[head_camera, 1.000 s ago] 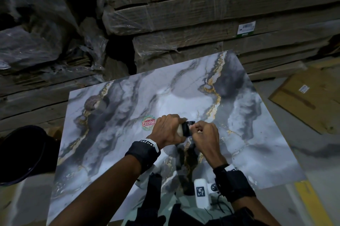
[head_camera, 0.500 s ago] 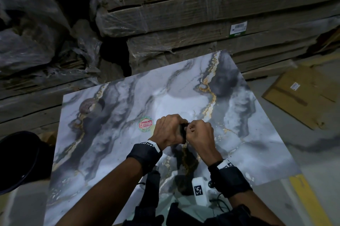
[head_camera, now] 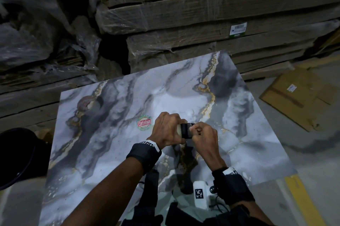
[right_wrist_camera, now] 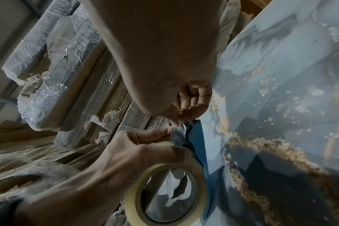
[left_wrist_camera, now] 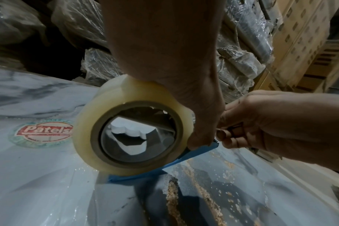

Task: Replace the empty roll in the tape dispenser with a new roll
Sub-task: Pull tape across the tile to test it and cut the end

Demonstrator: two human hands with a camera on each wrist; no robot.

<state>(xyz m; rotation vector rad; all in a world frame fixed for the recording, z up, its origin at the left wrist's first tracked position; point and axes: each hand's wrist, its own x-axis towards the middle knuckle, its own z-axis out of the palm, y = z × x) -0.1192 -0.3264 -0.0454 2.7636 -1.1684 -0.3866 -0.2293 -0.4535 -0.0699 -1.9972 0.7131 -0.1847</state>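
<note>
The new roll already sits in the blue tape dispenser (left_wrist_camera: 192, 157), so the step in hand looks like threading: the free end of the tape has to be drawn off the roll and led to the cutter end of the dispenser. The next move probably calls for a steady pull on that end while the roll is kept from spinning or slipping off its hub, and for keeping the sticky film from folding back on itself.

The left hand (head_camera: 168, 131) grips the clear tape roll (left_wrist_camera: 126, 126) from above, fingers curled over its outer rim and thumb down its near side, holding roll and dispenser together just above the counter (head_camera: 114, 161). The assembly is near the middle of the marbled counter, just right of the round red "Patels" sticker (head_camera: 144, 123).

The right hand (head_camera: 203, 137) is closed narrow, its fingertips (right_wrist_camera: 181, 116) pinched together at the dispenser's end, right against the left hand's fingers. In the right wrist view a thin, crumpled bit of clear film (right_wrist_camera: 181, 130) shows at that pinch beside the blue plate, which I take for the tape's loose end, though it is too small to be sure.

Whether the dispenser's underside touches the counter cannot be told. No empty roll can be made out.
</note>
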